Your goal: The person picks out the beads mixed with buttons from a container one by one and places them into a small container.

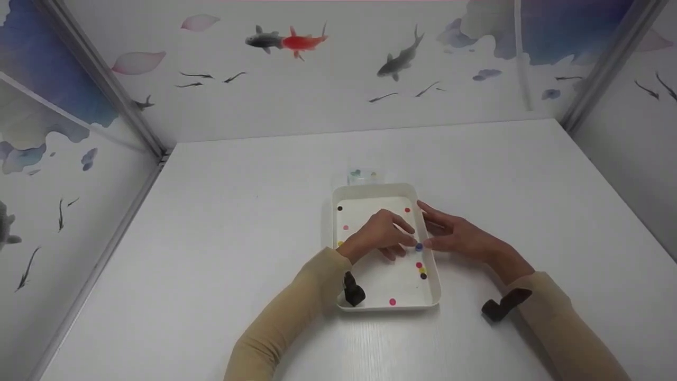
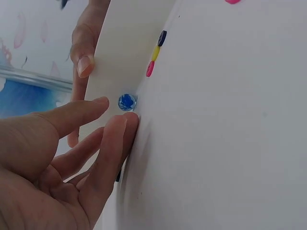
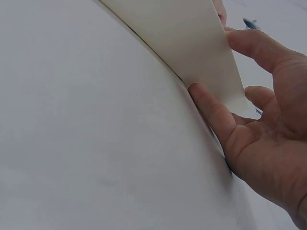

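A white rectangular tray [image 1: 389, 308] lies on the table with several small colored buttons in it. My left hand [image 1: 383, 233] reaches over the tray, its thumb and fingers apart. In the left wrist view, a clear marble with a blue swirl [image 2: 127, 102] sits against the tray's side wall, just beyond the left fingertips [image 2: 129, 120]. My right hand [image 1: 465, 238] rests on the outside of the tray's right wall, its thumb at the rim and another fingertip [image 3: 195, 90] low by the table. Pink, yellow [image 2: 156, 52] and black buttons line the foot of that wall.
Behind the tray stands a small clear container [image 1: 364, 177] with a few colored bits in it. More buttons lie inside the tray, including a pink one [image 1: 392, 301] near its front. White panels printed with fish [image 1: 399, 61] enclose the table at the back and sides.
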`<state>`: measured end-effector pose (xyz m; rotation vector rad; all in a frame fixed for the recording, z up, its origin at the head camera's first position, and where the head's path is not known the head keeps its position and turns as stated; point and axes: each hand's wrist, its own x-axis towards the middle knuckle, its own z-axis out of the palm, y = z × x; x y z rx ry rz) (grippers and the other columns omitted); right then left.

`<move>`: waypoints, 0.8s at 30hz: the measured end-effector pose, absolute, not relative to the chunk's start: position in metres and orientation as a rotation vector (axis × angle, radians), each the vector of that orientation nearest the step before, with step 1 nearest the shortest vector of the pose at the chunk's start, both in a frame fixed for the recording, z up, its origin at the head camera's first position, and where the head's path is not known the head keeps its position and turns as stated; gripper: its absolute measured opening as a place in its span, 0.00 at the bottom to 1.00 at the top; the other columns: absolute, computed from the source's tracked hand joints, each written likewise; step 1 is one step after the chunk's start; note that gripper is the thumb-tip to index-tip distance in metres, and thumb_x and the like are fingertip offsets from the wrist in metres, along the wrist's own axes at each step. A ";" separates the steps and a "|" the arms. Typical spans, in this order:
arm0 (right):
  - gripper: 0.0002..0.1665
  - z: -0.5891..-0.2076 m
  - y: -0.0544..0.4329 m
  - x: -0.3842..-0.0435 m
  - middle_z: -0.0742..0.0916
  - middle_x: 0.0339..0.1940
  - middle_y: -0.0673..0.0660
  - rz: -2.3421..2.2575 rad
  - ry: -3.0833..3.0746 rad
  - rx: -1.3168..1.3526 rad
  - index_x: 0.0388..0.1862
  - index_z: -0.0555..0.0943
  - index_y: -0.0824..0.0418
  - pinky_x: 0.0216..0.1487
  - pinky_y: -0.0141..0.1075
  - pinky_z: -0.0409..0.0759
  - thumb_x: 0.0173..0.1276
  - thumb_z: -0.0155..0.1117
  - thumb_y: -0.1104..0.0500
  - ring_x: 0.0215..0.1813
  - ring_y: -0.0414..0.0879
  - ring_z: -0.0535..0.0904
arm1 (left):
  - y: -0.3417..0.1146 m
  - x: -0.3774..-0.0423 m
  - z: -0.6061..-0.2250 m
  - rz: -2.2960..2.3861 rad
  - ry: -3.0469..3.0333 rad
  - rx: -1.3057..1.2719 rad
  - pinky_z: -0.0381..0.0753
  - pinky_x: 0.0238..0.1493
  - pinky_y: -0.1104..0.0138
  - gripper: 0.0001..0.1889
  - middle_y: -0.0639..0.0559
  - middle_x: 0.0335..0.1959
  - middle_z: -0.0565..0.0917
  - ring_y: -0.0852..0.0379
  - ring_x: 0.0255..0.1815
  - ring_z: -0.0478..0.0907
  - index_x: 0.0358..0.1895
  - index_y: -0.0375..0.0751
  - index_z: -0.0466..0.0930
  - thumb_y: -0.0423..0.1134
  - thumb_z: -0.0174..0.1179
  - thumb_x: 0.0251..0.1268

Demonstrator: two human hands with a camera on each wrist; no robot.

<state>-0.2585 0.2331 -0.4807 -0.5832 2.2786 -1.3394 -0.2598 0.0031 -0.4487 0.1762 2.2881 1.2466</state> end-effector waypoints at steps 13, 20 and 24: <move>0.51 -0.480 0.237 -0.259 0.60 0.83 0.55 -1.400 2.218 -0.623 0.82 0.48 0.37 0.77 0.50 0.61 0.70 0.67 0.51 0.82 0.57 0.56 | 0.010 -0.256 -0.448 1.242 2.278 0.222 0.81 0.18 0.71 0.13 0.48 0.25 0.89 0.59 0.19 0.82 0.45 0.41 0.89 0.38 0.73 0.57; 0.52 -0.482 0.238 -0.260 0.59 0.83 0.55 -1.383 2.221 -0.604 0.82 0.48 0.37 0.64 0.19 0.66 0.69 0.68 0.50 0.82 0.56 0.57 | 0.015 -0.257 -0.448 1.191 2.308 0.206 0.81 0.19 0.71 0.12 0.50 0.24 0.87 0.58 0.19 0.81 0.45 0.41 0.89 0.38 0.73 0.58; 0.52 -0.482 0.237 -0.260 0.59 0.83 0.56 -1.380 2.224 -0.594 0.82 0.48 0.36 0.63 0.19 0.66 0.68 0.69 0.50 0.81 0.57 0.57 | 0.016 -0.258 -0.449 1.187 2.316 0.210 0.81 0.18 0.70 0.10 0.50 0.23 0.87 0.58 0.19 0.80 0.43 0.40 0.89 0.37 0.72 0.58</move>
